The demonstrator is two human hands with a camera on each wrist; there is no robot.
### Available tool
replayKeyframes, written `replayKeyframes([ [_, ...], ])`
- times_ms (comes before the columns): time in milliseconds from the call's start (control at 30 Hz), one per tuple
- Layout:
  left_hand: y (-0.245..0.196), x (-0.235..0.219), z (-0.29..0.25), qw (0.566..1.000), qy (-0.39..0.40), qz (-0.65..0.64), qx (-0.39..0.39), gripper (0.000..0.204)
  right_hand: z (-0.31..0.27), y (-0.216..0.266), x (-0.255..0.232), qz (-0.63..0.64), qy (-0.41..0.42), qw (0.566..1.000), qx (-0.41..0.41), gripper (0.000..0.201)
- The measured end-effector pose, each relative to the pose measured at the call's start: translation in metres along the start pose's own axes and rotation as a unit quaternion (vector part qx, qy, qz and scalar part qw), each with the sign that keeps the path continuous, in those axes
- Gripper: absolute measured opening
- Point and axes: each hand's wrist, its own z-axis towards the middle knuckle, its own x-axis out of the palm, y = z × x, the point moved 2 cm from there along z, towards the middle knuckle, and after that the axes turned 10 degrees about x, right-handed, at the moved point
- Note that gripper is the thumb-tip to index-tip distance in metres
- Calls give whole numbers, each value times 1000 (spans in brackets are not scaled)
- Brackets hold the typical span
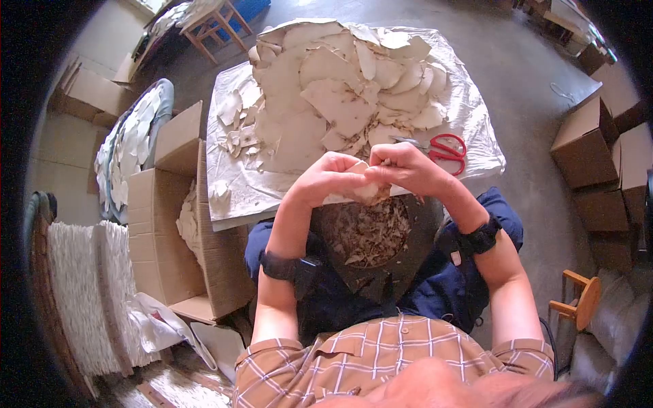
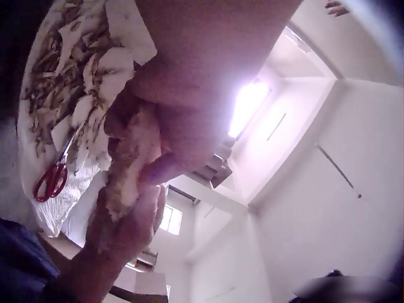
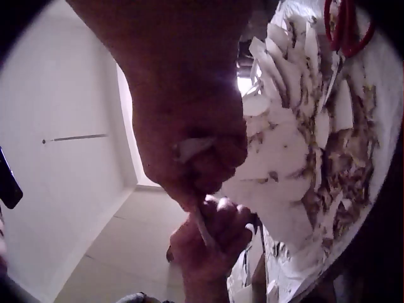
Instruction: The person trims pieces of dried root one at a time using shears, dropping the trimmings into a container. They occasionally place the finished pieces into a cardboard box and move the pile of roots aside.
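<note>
Both hands meet over the near edge of the table. The left hand pinches a pale, thin, irregular piece; in the left wrist view the piece runs between the two hands. The right hand grips the same piece from the other side, fingers curled. In the right wrist view a small white bit shows within the curled fingers of the right hand, and a thin edge spans to the left hand. Red-handled scissors lie just beyond the right hand.
A large heap of pale flat pieces covers much of the white-covered table. Below the hands, a container holds brown scraps. An open cardboard box stands at the left, stacked boxes and a small wooden stool at the right.
</note>
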Motion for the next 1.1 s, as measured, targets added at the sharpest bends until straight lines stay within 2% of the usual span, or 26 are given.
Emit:
replayKeyframes([
  [67,0,-3,2,998,-9,-27,50,20,-3,0,6,129,-86,988,-2,16],
  [100,2,-3,5,997,-16,-42,61,21,-6,8,8,200,-92,975,44,14],
  [133,6,0,8,997,-17,-41,62,21,-4,6,9,199,-91,975,43,14],
  [200,10,5,16,987,-81,-107,89,20,-2,3,4,87,-261,961,-20,18],
  [233,10,8,18,983,-84,-136,88,19,-2,2,3,111,-279,954,8,17],
  [467,10,8,28,981,-108,-129,100,18,5,-10,11,179,-377,907,49,16],
  [533,12,6,28,986,-104,-72,106,17,13,-28,1,198,-507,837,57,16],
  [567,14,6,26,986,-105,-73,106,17,11,-33,-15,197,-507,837,59,16],
  [633,13,7,17,983,-117,12,142,16,3,-30,-49,409,-434,797,95,13],
  [667,11,7,14,983,-117,13,141,16,0,-26,-47,411,-434,796,95,13],
  [733,2,7,8,977,-179,-50,108,13,-1,-18,-34,386,-263,875,129,12],
  [767,0,7,7,976,-183,-50,106,13,0,-21,-26,395,-196,882,166,12],
  [800,-2,7,6,976,-185,-49,107,13,1,-20,-19,398,-195,880,169,12],
  [867,1,7,6,976,-185,-47,106,13,2,-13,-7,316,-134,921,184,12],
  [933,6,5,8,977,-171,-39,123,15,-1,-6,-8,327,-108,920,189,15],
  [1000,5,1,10,981,-141,-35,125,15,1,0,-6,94,-159,979,85,22],
  [1033,5,1,11,986,-110,-33,124,15,0,3,-7,87,-153,982,74,26],
  [1100,2,4,8,989,-102,-37,99,14,-1,1,-10,79,-128,987,57,22],
])
